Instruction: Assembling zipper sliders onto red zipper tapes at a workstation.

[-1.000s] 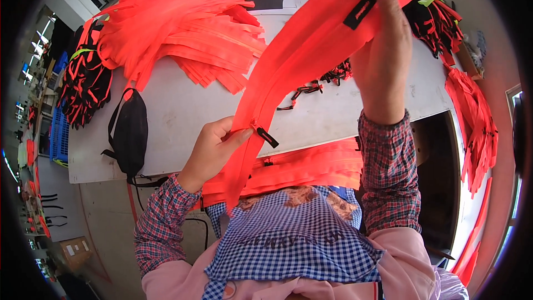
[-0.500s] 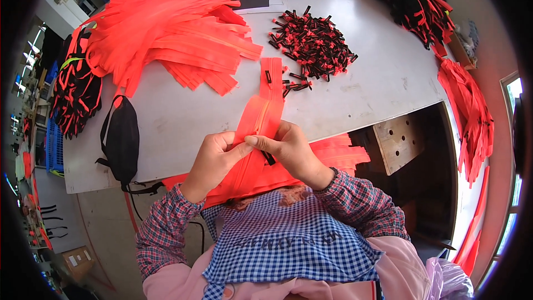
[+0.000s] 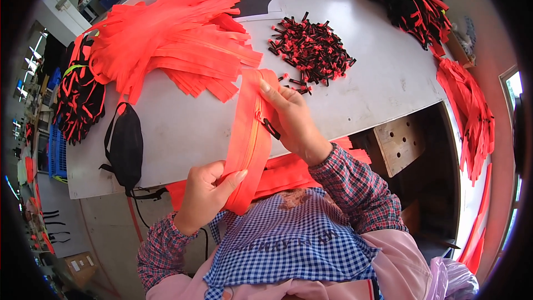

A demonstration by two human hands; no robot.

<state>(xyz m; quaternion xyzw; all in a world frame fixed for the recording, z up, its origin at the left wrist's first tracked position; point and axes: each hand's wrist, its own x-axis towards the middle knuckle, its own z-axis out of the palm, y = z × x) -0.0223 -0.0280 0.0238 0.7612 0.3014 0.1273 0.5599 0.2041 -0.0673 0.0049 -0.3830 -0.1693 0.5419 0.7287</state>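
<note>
A wide orange-red zipper strip [image 3: 242, 144] is stretched between my hands above the table's near edge. My left hand [image 3: 208, 191] pinches its lower end between thumb and fingers. Higher up, my right hand [image 3: 293, 119] grips the strip near its far end, thumb on top and the fingers partly hidden behind. A slider with a black pull tab [image 3: 271, 128] hangs at the strip's right side, beside my right hand. More orange-red zipper strips [image 3: 288, 176] lie across my lap under the hands, partly covered by the held one.
On the white table [image 3: 183, 150] lie a big heap of orange-red zipper strips [image 3: 172, 39], a pile of black-and-red zipper pulls [image 3: 313, 50] and a black pouch [image 3: 125, 147]. Black-and-red bundles [image 3: 408, 8] sit at both sides. An open compartment with a perforated wooden board [image 3: 398, 141] is at right.
My right hand has moved up and away along the zipper strip, while my left has dropped lower and nearer. The strip, bunched between the hands before, is now drawn out straight.
</note>
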